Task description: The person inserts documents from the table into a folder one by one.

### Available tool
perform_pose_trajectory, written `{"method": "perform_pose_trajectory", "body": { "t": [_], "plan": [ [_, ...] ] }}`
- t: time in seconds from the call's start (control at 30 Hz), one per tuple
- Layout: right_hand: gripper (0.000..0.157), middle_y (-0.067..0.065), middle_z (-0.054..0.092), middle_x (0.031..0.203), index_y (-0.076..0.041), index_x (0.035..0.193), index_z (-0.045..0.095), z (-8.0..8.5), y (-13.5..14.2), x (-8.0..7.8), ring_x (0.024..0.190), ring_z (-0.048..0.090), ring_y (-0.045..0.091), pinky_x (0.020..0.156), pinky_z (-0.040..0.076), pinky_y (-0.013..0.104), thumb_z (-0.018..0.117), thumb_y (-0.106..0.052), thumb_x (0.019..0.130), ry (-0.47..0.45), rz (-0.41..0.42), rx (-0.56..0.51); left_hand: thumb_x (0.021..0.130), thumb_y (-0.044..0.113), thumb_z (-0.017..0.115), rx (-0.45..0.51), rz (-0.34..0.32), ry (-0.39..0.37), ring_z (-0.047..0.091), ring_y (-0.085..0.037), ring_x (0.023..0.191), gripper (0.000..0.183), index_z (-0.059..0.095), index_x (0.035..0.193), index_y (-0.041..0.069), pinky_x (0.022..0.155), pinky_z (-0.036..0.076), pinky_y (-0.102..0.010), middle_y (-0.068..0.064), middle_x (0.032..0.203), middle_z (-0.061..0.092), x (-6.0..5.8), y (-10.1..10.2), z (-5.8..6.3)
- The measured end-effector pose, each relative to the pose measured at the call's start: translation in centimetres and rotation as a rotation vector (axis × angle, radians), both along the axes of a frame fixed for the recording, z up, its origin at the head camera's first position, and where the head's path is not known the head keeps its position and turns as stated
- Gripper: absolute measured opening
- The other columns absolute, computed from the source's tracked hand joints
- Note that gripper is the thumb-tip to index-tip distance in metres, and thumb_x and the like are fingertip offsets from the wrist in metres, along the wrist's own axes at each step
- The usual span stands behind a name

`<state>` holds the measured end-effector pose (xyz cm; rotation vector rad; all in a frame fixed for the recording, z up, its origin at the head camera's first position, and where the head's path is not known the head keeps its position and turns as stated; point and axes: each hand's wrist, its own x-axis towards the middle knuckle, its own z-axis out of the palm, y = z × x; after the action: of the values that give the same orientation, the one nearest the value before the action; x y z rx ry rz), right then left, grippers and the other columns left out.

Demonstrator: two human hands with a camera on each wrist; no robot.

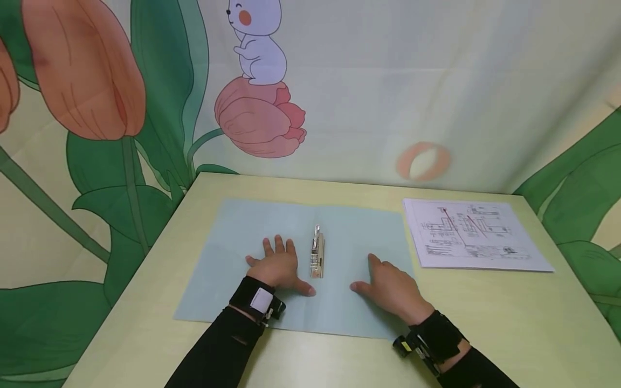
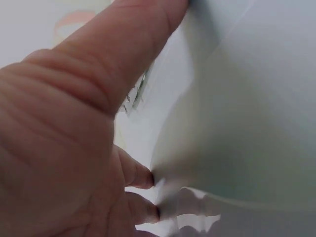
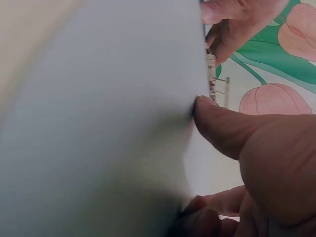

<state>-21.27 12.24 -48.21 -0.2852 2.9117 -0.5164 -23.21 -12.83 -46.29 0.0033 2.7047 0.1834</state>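
Observation:
A light blue folder [image 1: 351, 229] lies spread flat on the table. Along its middle sits a metal lever clip [image 1: 317, 256], which appears partly in the right wrist view too. On the left half of the folder rests my left hand [image 1: 278, 268], fingers spread and thumb stretched toward the foot of the clip. My right hand [image 1: 395, 288] touches the right half, its thumb and index finger extended; the other fingers are mostly hidden in the head view. Neither hand holds anything. Up close, the left wrist view shows the left thumb [image 2: 123, 54] over the pale sheet.
To the right of the folder lies a stack of white paper [image 1: 477, 237] printed with line drawings and red lines. The pale yellow table [image 1: 485, 318] ends at the back against a curtain [image 1: 359, 108] with flower and animal pictures.

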Motion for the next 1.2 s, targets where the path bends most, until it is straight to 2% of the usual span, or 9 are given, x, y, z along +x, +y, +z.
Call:
{"method": "perform_pose_trajectory", "body": {
  "t": [0.17,0.3,0.4,0.5,0.57,0.67,0.77,0.97,1.2],
  "plan": [
    [0.087,0.03,0.058,0.127,0.007,0.141,0.039,-0.4,0.0,-0.2,0.112,0.058,0.039,0.08,0.052,0.055,0.069,-0.051,0.083,0.03,0.006,-0.032,0.058,0.088,0.061,0.014,0.007,0.032,-0.001,-0.053,0.141,0.138,0.011,0.153,0.001,0.094,0.016,-0.084,-0.029,0.159,0.004,-0.3,0.4,-0.2],
    [0.085,0.027,0.055,0.133,0.006,0.142,0.038,-0.4,0.2,-0.7,0.121,0.053,0.038,0.092,0.048,0.054,0.068,-0.049,0.085,0.021,0.025,-0.103,0.057,0.089,0.06,-0.01,0.038,0.054,0.0,-0.053,0.141,0.139,0.01,0.153,0.002,0.095,0.016,-0.083,-0.029,0.159,0.003,-0.5,0.6,-0.6],
    [0.078,0.019,0.065,0.115,0.004,0.141,0.041,-0.2,1.4,-0.7,0.11,0.058,0.03,0.091,0.048,0.049,0.067,-0.046,0.087,0.004,0.013,-0.161,0.057,0.088,0.061,-0.003,0.034,0.053,-0.001,-0.053,0.141,0.14,0.009,0.153,0.001,0.095,0.015,-0.083,-0.029,0.159,0.002,-0.7,0.8,-0.6],
    [0.069,0.008,0.064,0.089,0.002,0.137,0.047,0.5,3.1,-0.7,0.086,0.058,0.023,0.078,0.049,0.041,0.067,-0.042,0.088,0.011,-0.015,-0.196,0.058,0.087,0.062,0.011,0.018,0.059,-0.002,-0.054,0.14,0.139,0.009,0.153,0.001,0.095,0.013,-0.084,-0.03,0.158,0.002,-0.8,1.0,-0.6],
    [0.064,0.006,0.062,0.084,0.001,0.135,0.05,1.0,4.5,-0.8,0.077,0.055,0.021,0.069,0.047,0.037,0.066,-0.041,0.089,0.035,-0.034,-0.19,0.058,0.086,0.064,0.016,0.017,0.06,-0.003,-0.053,0.14,0.139,0.01,0.153,0.001,0.095,0.012,-0.084,-0.03,0.158,0.002,-0.9,1.0,-0.6],
    [0.06,0.011,0.065,0.094,0.002,0.133,0.052,1.8,6.6,-1.0,0.081,0.058,0.024,0.068,0.048,0.039,0.065,-0.039,0.091,0.078,-0.067,-0.177,0.058,0.084,0.066,0.016,0.027,0.053,-0.004,-0.053,0.141,0.139,0.009,0.153,0.001,0.096,0.011,-0.083,-0.03,0.158,0.001,-1.0,0.8,-0.5],
    [0.059,0.02,0.064,0.109,0.004,0.132,0.051,2.1,8.4,-1.3,0.096,0.06,0.034,0.078,0.049,0.048,0.063,-0.037,0.092,0.131,-0.085,-0.14,0.057,0.082,0.068,0.013,0.042,0.045,-0.004,-0.054,0.14,0.139,0.009,0.153,0.0,0.096,0.009,-0.084,-0.031,0.158,0.0,-1.0,0.4,-0.4],
    [0.063,0.033,0.055,0.125,0.011,0.132,0.047,1.7,10.4,-2.0,0.116,0.047,0.049,0.097,0.038,0.06,0.064,-0.034,0.091,0.185,-0.096,-0.061,0.058,0.08,0.07,0.013,0.049,0.045,-0.004,-0.057,0.139,0.139,0.01,0.152,-0.003,0.094,0.008,-0.085,-0.034,0.157,0.001,-1.1,-0.5,0.0],
    [0.044,0.02,0.06,0.097,0.008,0.108,0.056,0.0,10.6,-2.9,0.089,0.056,0.038,0.077,0.046,0.053,0.067,-0.029,0.088,0.152,-0.048,0.011,0.056,0.081,0.07,0.018,0.069,0.027,-0.004,-0.057,0.139,0.141,0.01,0.152,-0.002,0.095,0.008,-0.085,-0.033,0.157,0.001,-1.1,-0.8,-0.5]
  ]
}}
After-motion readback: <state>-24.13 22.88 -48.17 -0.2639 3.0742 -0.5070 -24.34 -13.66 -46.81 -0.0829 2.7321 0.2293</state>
